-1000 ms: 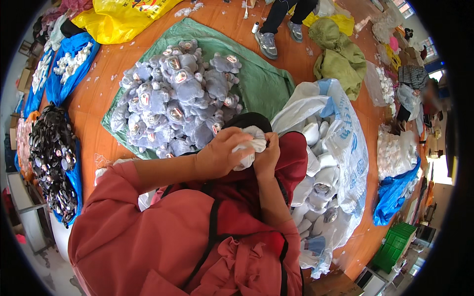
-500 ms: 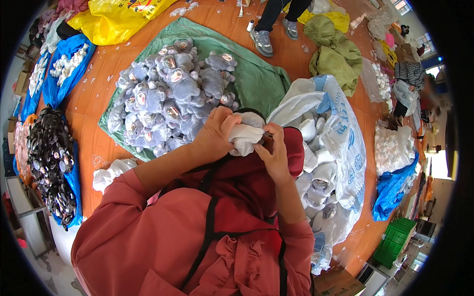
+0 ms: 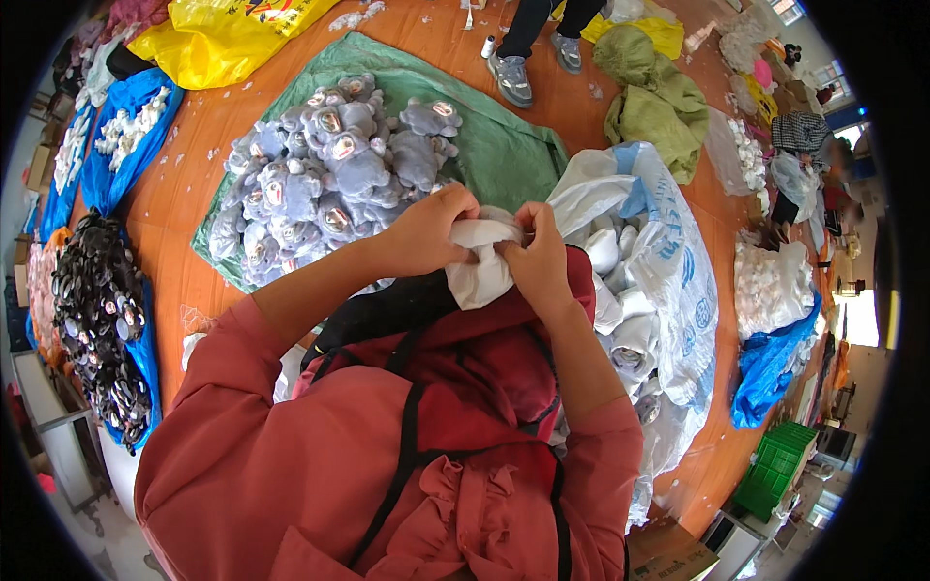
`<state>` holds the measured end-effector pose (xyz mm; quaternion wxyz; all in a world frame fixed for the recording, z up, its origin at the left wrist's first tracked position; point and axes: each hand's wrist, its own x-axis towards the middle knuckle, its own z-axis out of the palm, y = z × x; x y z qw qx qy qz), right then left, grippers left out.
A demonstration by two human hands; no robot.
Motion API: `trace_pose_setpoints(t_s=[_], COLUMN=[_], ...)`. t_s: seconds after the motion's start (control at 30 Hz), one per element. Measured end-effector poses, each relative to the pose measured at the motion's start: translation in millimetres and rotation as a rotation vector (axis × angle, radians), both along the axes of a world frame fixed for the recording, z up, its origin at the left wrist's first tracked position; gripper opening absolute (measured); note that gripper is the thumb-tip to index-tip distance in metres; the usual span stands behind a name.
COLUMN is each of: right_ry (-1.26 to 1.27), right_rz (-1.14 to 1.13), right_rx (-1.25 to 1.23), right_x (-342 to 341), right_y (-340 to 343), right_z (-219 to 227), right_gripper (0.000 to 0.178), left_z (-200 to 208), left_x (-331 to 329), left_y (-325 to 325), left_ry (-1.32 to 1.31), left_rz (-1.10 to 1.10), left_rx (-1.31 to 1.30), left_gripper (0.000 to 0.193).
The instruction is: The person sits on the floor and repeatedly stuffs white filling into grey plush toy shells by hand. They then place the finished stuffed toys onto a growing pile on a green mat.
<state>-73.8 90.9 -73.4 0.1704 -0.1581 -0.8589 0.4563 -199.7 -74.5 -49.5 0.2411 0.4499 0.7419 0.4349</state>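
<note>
Soft-toy workshop: heaped grey plush toys (image 3: pixel 334 177), filled white sack (image 3: pixel 681 281).

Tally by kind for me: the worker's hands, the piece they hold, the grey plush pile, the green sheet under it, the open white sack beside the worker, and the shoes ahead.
Hands: 2 (left hand, right hand)
White fabric piece: 1
Grey plush pile: 1
Green sheet: 1
White sack: 1
Shoes: 2
Total: 8

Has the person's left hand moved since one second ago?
Yes. Judged against the grey plush pile, the left hand has moved up the picture, forward toward the pile's right side.
</note>
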Motion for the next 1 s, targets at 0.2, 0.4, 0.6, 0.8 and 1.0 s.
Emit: trace_pose_setpoints(t_s=[0.2,0.4,0.6,0.8,1.0], right_ry=[0.021,0.08,0.064,0.072,-0.142], right_rz=[-0.08,-0.174,-0.015,0.028,-0.026], right_rx=[0.138,0.034,-0.196,-0.321,-0.304], right_x=[-16,-20,-1,10,5], right_y=[4,2,3,6,7], right_z=[-17,-22,-12,-16,1], right_gripper=[0.03,0.034,0.046,0.07,0.079], left_z=[-27,-38,-50,-49,-43], left_x=[10,11,15,12,-6], left_y=[22,35,44,52,47], left_ry=[0.166,0.271,0.259,0.375,0.366], left_rz=[0.335,0.48,0.566,0.581,0.26], left_rx=[0.125,0.204,0.283,0.361,-0.036], left_gripper=[0.028,0.025,0.028,0.036,0.034])
